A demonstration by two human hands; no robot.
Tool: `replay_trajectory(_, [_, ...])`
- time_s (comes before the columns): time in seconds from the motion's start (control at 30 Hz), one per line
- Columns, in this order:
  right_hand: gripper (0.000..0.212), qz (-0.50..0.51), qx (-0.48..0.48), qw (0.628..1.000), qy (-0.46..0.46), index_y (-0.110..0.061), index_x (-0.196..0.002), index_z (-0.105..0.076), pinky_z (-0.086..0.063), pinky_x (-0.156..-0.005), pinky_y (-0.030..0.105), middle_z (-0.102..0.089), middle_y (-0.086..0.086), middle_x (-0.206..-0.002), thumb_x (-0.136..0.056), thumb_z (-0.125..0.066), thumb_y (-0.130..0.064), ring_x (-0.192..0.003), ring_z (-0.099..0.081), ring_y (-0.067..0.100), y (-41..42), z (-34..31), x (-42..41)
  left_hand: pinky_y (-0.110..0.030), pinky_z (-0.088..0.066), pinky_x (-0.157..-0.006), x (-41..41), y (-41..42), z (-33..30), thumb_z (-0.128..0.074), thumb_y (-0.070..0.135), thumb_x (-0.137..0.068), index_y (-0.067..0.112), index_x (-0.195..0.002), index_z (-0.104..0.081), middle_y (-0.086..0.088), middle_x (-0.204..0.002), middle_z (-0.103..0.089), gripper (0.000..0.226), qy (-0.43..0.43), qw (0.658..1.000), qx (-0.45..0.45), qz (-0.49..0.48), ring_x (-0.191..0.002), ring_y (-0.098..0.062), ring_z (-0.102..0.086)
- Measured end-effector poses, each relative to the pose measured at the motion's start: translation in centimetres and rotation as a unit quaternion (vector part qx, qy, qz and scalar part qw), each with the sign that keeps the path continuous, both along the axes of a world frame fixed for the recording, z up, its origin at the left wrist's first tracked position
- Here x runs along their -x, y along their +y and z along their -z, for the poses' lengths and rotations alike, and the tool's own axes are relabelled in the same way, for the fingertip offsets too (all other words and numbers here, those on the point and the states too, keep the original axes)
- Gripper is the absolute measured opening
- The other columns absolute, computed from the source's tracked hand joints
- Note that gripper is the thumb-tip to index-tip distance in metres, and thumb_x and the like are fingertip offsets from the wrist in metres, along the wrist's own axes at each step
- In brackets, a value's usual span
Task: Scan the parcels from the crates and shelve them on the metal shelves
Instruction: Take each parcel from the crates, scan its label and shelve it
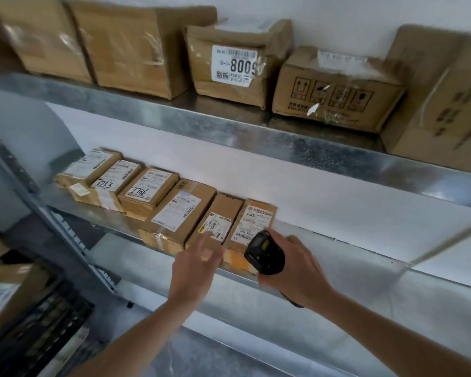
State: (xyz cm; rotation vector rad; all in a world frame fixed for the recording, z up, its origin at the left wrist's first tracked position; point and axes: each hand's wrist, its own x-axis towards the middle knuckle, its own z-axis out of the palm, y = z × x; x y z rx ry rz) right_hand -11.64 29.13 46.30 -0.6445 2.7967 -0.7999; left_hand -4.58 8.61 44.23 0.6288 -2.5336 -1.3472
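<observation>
Several small cardboard parcels lie in a row on the middle metal shelf. The rightmost parcel carries a white label with handwriting. Beside it on the left lies a narrow parcel. My right hand grips a black handheld scanner just in front of the rightmost parcel. My left hand is open, its fingers spread and reaching over the front of the narrow parcel; contact is unclear because of blur.
Larger cardboard boxes line the upper shelf, one labelled 8009. A dark crate with more parcels stands at the lower left. The shelf upright runs down the left side. A lower shelf lies beneath.
</observation>
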Motion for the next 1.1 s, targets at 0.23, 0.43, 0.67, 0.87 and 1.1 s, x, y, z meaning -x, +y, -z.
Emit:
replay_trajectory(0.23, [0.053,-0.071,0.020,0.997,-0.021,-0.032,-0.111,-0.061,-0.054,-0.067,0.021,-0.069,-0.013,-0.099,-0.064,-0.086,-0.037,-0.092,-0.065,0.008,-8.1,-7.1,-1.2,-0.042,-0.058,-0.090,-4.9,-8.6,-5.4,-0.055,0.058,-0.094,0.029,-0.135,-0.053,0.003,-0.119,-0.071,0.050,0.008,0.995,0.038,-0.091,-0.107,-0.016,-0.067])
replay_trajectory(0.43, [0.053,-0.191,0.018,0.981,-0.039,-0.044,-0.106,-0.053,-0.057,-0.075,0.027,-0.066,-0.019,-0.095,-0.066,-0.087,-0.041,-0.090,-0.065,0.010,-20.4,-10.9,-4.6,-0.031,-0.053,-0.079,-13.6,-20.7,-9.0,-0.055,0.055,-0.095,0.029,-0.133,-0.057,0.007,-0.110,-0.072,0.046,-0.014,0.970,0.066,-0.235,-0.100,-0.014,-0.066])
replay_trajectory(0.67, [0.045,-0.305,0.028,0.950,-0.056,-0.038,-0.104,-0.059,-0.055,-0.071,0.031,-0.066,-0.016,-0.087,-0.067,-0.084,-0.042,-0.085,-0.065,0.011,-34.7,-9.3,-11.1,-0.037,-0.055,-0.086,-24.7,-30.6,-7.6,-0.058,0.053,-0.094,0.036,-0.125,-0.065,0.009,-0.120,-0.065,0.036,-0.031,0.930,0.093,-0.353,-0.108,-0.017,-0.064])
replay_trajectory(0.87, [0.043,-0.354,-0.041,0.930,-0.089,-0.032,-0.097,-0.058,-0.048,-0.062,0.027,-0.066,-0.011,-0.089,-0.062,-0.079,-0.043,-0.082,-0.064,0.010,-46.4,-3.7,-14.1,-0.038,-0.055,-0.091,-29.7,-38.6,-1.6,-0.056,0.060,-0.093,0.029,-0.141,-0.053,0.006,-0.133,-0.061,0.057,-0.066,0.909,0.045,-0.409,-0.116,-0.016,-0.061])
replay_trajectory(1.1, [0.052,-0.346,-0.122,0.922,-0.122,-0.033,-0.108,-0.060,-0.057,-0.077,0.030,-0.068,-0.012,-0.097,-0.064,-0.084,-0.043,-0.088,-0.065,0.008,-57.2,5.1,-14.7,-0.037,-0.054,-0.089,-31.3,-47.5,6.3,-0.059,0.053,-0.095,0.023,-0.137,-0.056,-0.001,-0.127,-0.063,0.053,-0.105,0.891,-0.012,-0.441,-0.113,-0.021,-0.062])
